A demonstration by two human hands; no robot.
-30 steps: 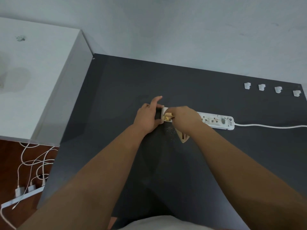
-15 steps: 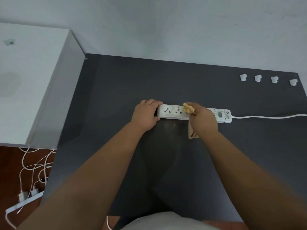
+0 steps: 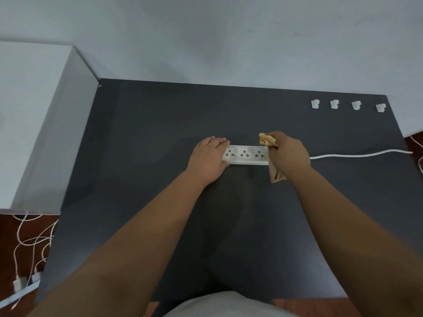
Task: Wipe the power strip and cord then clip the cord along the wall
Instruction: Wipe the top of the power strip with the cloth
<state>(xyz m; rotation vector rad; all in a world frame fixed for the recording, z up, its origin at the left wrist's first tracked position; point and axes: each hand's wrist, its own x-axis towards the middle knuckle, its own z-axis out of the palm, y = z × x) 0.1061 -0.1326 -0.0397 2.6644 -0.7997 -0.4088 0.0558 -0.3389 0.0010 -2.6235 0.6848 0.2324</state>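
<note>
We see both forearms reaching forward and slightly inward across the dark counter (image 3: 160, 124), meeting at a white power strip (image 3: 246, 155) that lies flat and roughly parallel to the wall (image 3: 229, 42).

The left hand (image 3: 209, 160) lies palm down over the strip's left end, fingers curled over the far edge and thumb along the near edge, so its grip is closed around that end and pins it to the counter. The wrist is straight and in line with the forearm.

The right hand (image 3: 289, 156) covers the strip's right end. Its grip is closed on a yellow-tan cloth (image 3: 266, 140): a bunched part sticks out past the fingertips at the far edge of the strip, and a flatter flap hangs from under the palm onto the counter at the near side. The cloth is pressed on the strip just right of the third socket group.

Between the two hands we can see three socket groups exposed, with greyish smudges on the white face. The white cord (image 3: 357, 154) comes out from beneath the right hand and runs right along the counter, rising slightly before going off the right edge.

Four small white clips (image 3: 335, 104) sit in a row near the far right corner of the counter, close to the wall and well apart from the hands.

A white cabinet (image 3: 41, 124) stands against the counter's left side, and loose white cables (image 3: 34, 239) lie on the floor below it.
</note>
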